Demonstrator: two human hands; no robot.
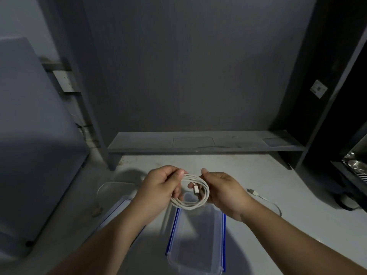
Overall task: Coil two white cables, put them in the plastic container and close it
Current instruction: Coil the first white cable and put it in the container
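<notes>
Both hands held a coiled white cable over the open container.

The left hand (160, 187) pinched the upper left of the coiled white cable (186, 206) between thumb and curled fingers. The right hand (224, 191) gripped the coil's right side, its fingers curled under the loops and its thumb on top. A connector (195, 189) lay across the middle of the coil, and a loose tail hung down from its left side. The coil was in the air, just above the far end of the clear plastic container (223, 235) with blue side clips, which sat open on the pale table (278, 175). A second white cable (264, 198) lay uncoiled on the table to the right, apart from both hands.
</notes>
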